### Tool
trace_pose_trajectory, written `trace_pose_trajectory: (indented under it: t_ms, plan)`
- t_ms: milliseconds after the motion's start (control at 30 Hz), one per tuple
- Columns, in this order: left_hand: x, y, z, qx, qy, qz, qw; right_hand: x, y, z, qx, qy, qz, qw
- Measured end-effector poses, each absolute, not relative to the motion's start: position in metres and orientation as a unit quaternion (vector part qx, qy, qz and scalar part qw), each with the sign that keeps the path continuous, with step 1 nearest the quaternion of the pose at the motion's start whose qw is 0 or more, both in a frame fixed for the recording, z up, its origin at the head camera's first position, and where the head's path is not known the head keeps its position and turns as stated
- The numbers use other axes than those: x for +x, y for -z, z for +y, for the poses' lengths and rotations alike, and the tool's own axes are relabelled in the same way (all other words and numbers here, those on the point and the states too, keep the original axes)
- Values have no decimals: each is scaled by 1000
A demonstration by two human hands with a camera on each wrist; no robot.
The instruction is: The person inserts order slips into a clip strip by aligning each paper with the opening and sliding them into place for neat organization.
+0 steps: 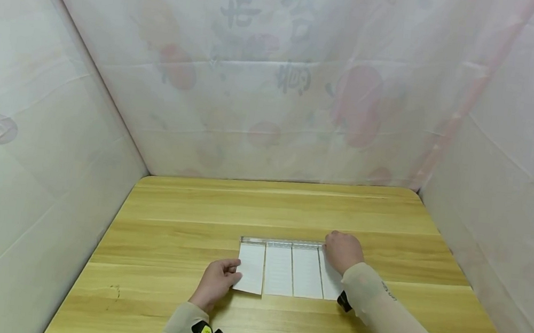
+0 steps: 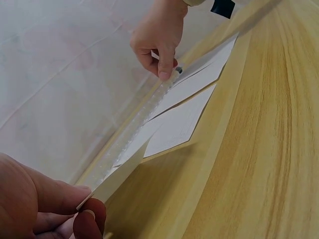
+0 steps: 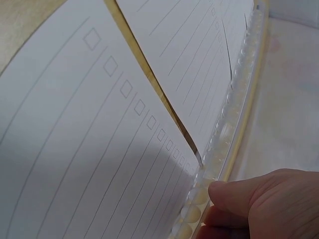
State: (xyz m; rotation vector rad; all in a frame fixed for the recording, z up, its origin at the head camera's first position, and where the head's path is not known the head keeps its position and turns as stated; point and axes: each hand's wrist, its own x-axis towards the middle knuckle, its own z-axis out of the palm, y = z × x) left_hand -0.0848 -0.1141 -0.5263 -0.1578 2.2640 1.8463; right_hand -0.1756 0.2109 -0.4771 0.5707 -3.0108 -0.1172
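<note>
Item: four ruled paper strips joined along a clear binding strip, lying flat mid-tabletop. The left hand is pinching the near left corner of the leftmost strip, thumb and forefinger clamped on its edge. The right hand is resting at the far right end of the binding strip, its curled fingers pressing there. White sheeting is enclosing the tabletop.

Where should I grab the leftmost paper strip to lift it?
Pinch the paper strip at its free near corner, coming from the left, as the left hand does. Its far end is fixed in the clear binding strip, which the right hand presses down, so only the near end probably lifts.
</note>
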Motion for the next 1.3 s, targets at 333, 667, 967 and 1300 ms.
trace_pose_trajectory:
  t_ms: [333, 667, 967, 1300]
  plan:
    - [-86, 530, -112, -48, -623, 774, 98, -176, 478, 212, 198, 36, -978, 58]
    - [-87, 535, -110, -48, -626, 774, 85, -175, 479, 212, 195, 39, -978, 56]
    - [-87, 533, -109, -49, -615, 783, 81, -176, 478, 211, 187, 38, -980, 48]
    - [-88, 534, -108, -53, -600, 795, 71, -176, 480, 211, 186, 29, -981, 55]
